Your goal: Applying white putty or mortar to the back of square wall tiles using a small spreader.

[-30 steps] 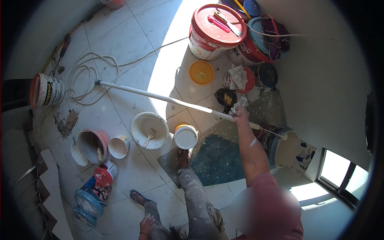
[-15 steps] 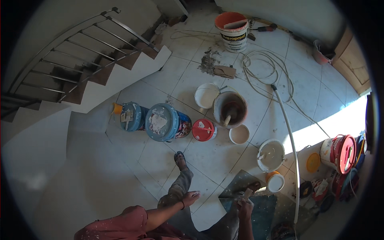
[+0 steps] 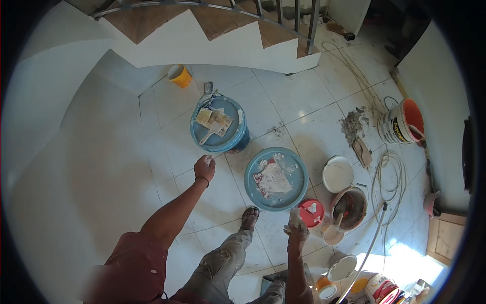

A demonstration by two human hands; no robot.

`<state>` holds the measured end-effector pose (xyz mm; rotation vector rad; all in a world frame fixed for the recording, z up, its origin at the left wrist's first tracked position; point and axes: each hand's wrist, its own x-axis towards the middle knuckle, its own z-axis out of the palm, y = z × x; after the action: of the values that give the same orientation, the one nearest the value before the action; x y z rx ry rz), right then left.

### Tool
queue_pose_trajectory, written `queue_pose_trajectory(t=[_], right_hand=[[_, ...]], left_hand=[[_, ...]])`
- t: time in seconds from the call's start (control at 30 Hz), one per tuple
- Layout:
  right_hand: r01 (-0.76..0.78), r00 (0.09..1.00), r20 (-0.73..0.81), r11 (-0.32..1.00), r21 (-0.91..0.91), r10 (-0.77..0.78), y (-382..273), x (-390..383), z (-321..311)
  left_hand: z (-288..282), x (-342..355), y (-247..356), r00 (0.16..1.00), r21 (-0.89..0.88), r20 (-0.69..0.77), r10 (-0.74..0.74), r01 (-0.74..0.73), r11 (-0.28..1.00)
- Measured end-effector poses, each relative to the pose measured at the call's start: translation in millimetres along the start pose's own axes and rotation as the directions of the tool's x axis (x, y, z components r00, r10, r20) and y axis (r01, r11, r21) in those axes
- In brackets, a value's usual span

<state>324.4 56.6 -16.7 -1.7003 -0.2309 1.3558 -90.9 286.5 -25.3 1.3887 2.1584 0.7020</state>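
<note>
My left hand (image 3: 205, 168) is reached out with its fingers curled in, just short of a blue lidded bucket (image 3: 238, 109). What it holds, if anything, I cannot make out. On that lid lie a putty knife (image 3: 216, 127) with a pale handle and a yellowish flat piece (image 3: 204, 116). My right hand (image 3: 297, 232) grips a pale, flat rectangular piece (image 3: 295, 217) beside a small red-lidded bucket (image 3: 311, 213). Between the hands stands a second blue-lidded bucket (image 3: 255, 175), a plaster-smeared board (image 3: 273, 178) on its lid.
Stairs with a metal railing (image 3: 283, 15) rise at the far side. A yellow pot (image 3: 179, 76) sits below them. To the right are a white tub (image 3: 338, 174), a mixing bucket (image 3: 360, 202), a coiled hose (image 3: 392, 175) and an orange-lined bucket (image 3: 397, 124).
The view has swung left, toward the stairs and blue buckets. My left arm has stretched forward to the blue bucket; my right hand, still holding the pale piece, is now near the red lid.
</note>
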Motion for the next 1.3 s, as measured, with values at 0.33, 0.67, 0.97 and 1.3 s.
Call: queue_pose_trajectory(t=[0.33,0.67,0.97,1.3], right_hand=[[0.271,0.921,-0.085,0.783,-0.561,-0.380,-25,166,92],[0.204,0.922,0.016,0.450,-0.870,-0.388,-23,141,118],[0.221,0.901,0.045,0.366,-0.904,-0.431,-12,148,111],[0.229,0.927,0.077,0.390,-0.892,-0.368,-28,145,105]], left_hand=[[40,154,1,0.993,0.237,0.007,0.116,-0.114,0.965],[51,170,-43,0.990,0.488,0.133,-0.036,-0.034,0.872],[57,207,6,0.994,0.625,0.047,0.094,-0.103,0.773],[112,201,44,0.748,0.125,-0.325,-0.579,0.641,0.758]])
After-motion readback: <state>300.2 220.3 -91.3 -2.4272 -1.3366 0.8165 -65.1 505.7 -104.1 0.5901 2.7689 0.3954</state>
